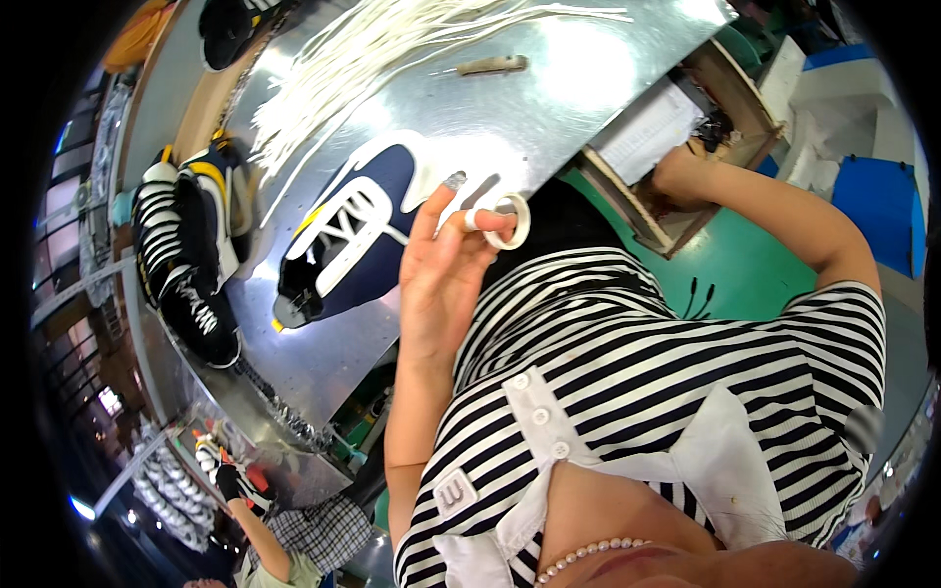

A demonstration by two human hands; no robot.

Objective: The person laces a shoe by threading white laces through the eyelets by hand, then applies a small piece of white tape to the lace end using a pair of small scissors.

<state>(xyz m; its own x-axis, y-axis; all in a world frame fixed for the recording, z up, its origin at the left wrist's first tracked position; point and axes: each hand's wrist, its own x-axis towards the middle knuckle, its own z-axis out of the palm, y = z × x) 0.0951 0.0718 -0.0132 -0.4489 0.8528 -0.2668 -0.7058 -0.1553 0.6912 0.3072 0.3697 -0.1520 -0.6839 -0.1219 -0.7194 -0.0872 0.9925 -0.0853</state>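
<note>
My left hand [441, 260] is raised over the metal table's near edge, its fingers curled around a narrow white ring that looks like a roll of tape [522, 223]. One of its fingertips has a silver-grey covering. Beside that hand lies a navy and white sneaker [368, 265] with yellow accents, a white lace partly threaded through it. My right hand [681, 176] reaches into an open wooden drawer [622, 201] under the table; the drawer's contents and wall hide its fingers. White paper [652, 127] and small dark items lie in the drawer.
A bundle of white laces [343, 73] spreads over the metal table [578, 108], near a thin-pointed tool with a tan handle [493, 65]. Several black sneakers [181, 255] stand at the left. A co-worker's arm [260, 539] shows at lower left. A blue bin [877, 211] stands at right.
</note>
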